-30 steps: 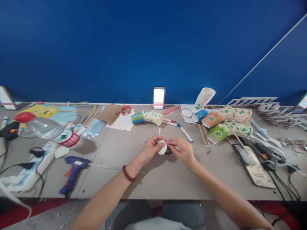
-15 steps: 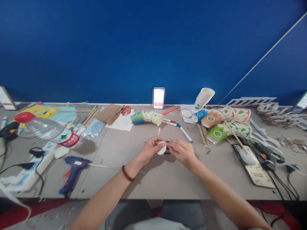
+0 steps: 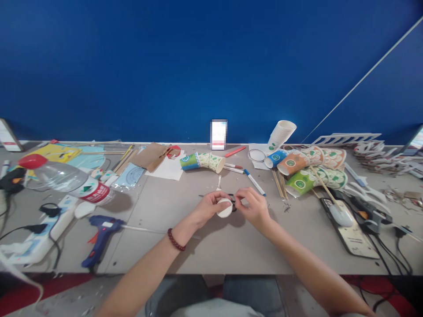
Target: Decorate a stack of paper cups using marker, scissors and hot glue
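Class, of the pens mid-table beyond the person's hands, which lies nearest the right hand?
The blue-capped white marker, slanting just beyond the right hand; the other pens lie farther off, towards the blue wall.

Two hands [image 3: 207, 208], one held disc [image 3: 225, 210], one bottle [image 3: 71, 178].

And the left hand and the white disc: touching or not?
Touching: the head view shows the left hand gripping the white disc, its thumb lying over the disc's face.

Soft light, faint shadows, blurry edges.
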Tool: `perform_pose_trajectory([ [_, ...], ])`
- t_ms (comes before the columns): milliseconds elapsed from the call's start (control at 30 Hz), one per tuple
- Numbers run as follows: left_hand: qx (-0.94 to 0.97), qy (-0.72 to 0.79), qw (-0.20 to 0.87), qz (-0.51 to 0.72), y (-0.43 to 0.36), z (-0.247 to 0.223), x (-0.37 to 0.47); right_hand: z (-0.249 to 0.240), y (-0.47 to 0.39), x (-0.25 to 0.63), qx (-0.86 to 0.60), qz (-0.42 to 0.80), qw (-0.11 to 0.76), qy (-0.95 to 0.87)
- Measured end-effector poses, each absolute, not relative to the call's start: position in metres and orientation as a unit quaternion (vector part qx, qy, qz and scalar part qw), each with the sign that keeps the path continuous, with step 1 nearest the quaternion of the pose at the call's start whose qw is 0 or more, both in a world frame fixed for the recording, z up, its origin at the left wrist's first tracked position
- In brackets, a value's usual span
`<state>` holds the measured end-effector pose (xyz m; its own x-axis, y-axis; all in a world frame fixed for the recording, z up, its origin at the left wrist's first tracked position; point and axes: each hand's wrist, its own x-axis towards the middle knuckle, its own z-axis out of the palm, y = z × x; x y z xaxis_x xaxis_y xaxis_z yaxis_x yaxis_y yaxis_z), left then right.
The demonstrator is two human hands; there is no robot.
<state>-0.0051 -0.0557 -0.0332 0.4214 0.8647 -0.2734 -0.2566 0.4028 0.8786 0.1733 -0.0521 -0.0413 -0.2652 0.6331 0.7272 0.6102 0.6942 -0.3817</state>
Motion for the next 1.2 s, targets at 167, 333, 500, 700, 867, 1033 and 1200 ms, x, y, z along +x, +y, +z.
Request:
perform_pose_trajectory([
  [167, 0.367, 0.381, 0.756, 0.386, -0.055, -0.036, -0.004, -0.037, -0.05, 0.177, -0.392, 0.129, 0.49, -0.768],
  [333, 0.345, 0.373, 0.767, 0.392, -0.052, -0.04, -0.008, -0.033, -0.054, 0.174, -0.351, 0.161, 0.467, -0.796],
  [500, 0.34, 0.375, 0.769, 0.389, -0.052, -0.042, -0.009, -0.035, -0.052, 0.174, -0.337, 0.121, 0.463, -0.811],
  [700, 0.341, 0.38, 0.767, 0.389, -0.052, -0.044, -0.008, -0.036, -0.052, 0.174, -0.331, 0.012, 0.436, -0.837],
  [867, 0.353, 0.376, 0.764, 0.387, -0.053, -0.042, -0.007, -0.036, -0.056, 0.171, -0.332, -0.036, 0.431, -0.838],
  [1033, 0.401, 0.369, 0.742, 0.391, -0.054, -0.038, -0.008, -0.034, -0.059, 0.167, -0.369, 0.088, 0.453, -0.807],
  [1200, 0.43, 0.362, 0.725, 0.398, -0.054, -0.038, -0.009, -0.031, -0.06, 0.165, -0.372, 0.194, 0.487, -0.766],
])
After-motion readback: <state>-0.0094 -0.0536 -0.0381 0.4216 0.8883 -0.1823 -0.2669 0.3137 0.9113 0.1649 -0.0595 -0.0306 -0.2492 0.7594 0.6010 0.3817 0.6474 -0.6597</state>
